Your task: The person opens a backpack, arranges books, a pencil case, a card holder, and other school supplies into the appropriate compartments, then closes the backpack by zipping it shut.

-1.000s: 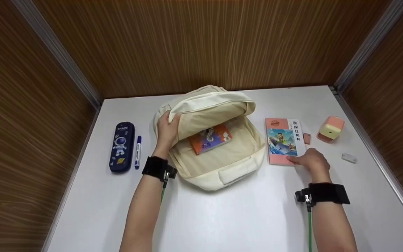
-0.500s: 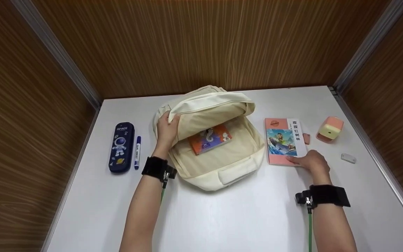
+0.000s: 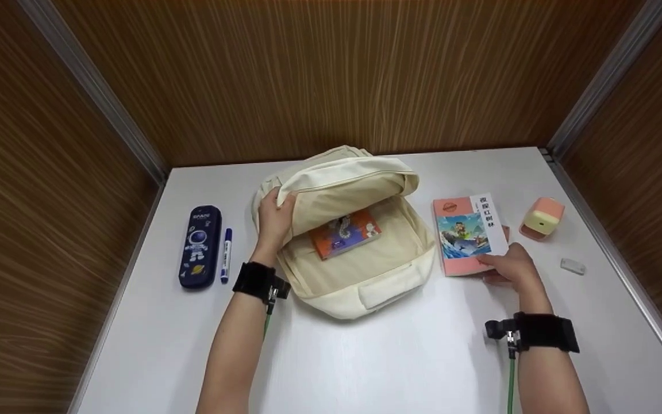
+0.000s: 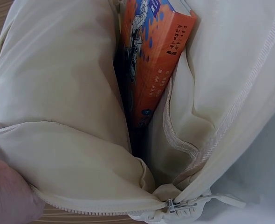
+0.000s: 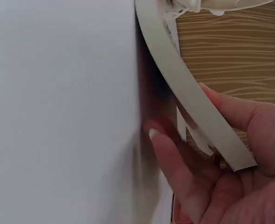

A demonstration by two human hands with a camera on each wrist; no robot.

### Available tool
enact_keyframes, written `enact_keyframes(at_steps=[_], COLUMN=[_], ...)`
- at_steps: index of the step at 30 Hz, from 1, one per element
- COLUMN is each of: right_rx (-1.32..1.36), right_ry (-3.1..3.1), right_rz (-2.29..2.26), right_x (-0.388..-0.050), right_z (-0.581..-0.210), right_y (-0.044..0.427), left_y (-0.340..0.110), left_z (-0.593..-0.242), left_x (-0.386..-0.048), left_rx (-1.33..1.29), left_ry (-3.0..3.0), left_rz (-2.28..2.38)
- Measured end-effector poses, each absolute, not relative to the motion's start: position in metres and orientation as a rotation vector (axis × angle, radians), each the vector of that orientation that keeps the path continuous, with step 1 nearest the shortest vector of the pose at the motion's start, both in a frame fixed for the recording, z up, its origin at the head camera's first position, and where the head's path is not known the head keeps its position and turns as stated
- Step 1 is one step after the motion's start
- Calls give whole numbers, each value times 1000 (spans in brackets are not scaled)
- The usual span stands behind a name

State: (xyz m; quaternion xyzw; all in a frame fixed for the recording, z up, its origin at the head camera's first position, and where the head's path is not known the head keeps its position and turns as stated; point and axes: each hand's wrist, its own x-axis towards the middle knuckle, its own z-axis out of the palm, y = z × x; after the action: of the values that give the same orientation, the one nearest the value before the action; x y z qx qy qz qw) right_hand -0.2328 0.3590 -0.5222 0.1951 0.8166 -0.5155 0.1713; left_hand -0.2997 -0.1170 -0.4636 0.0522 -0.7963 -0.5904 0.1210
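My left hand (image 3: 274, 221) grips the raised flap of the cream backpack (image 3: 388, 290), thumb on the near side. Inside the bag lies an orange and purple book (image 3: 345, 234), also seen between the bag's walls in the left wrist view (image 4: 158, 70). To the right, my right hand (image 3: 516, 267) pinches the lower right corner of a pink book (image 3: 463, 236), thumb on its cover. In the right wrist view the book's page edge (image 5: 189, 93) is bent and lifted, with curled fingers (image 5: 175, 163) beneath. A pinkish thing (image 3: 496, 278) shows partly under that hand.
A navy pencil case (image 3: 200, 247) and a blue-capped marker (image 3: 226, 256) lie left of the bag. A pink and yellow sharpener-like object (image 3: 542, 218) and a small grey-white piece (image 3: 573, 265) lie on the right. Wood-patterned walls (image 3: 337, 75) enclose the white table (image 3: 331, 368).
The pink book's lower right corner has risen and the book has tilted slightly, uncovering part of the pinkish thing. My left hand still holds the flap. The head view has shifted slightly.
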Motion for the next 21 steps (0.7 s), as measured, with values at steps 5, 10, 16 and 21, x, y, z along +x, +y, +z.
enact_keyframes(at_steps=[5,10,16,21], right_rx=[464,445,449,431], right_ry=[2311,2363,2493,2513], right_rz=[-1687,-1838,-1902,-2053], right_x=[-226,-220,-208,-200], right_z=[-503,-471,-439,-423], right_y=[356,352,342,332], left_y=[-117,-117,-117,-117], left_z=[-467,-467,-466,-465], left_x=[-298,-300,-301,-300], left_rx=[165,162,158,131], left_ry=[-2328,-2327,-2328,-2304], left_rz=[-1722,-1711,-1713,-1723])
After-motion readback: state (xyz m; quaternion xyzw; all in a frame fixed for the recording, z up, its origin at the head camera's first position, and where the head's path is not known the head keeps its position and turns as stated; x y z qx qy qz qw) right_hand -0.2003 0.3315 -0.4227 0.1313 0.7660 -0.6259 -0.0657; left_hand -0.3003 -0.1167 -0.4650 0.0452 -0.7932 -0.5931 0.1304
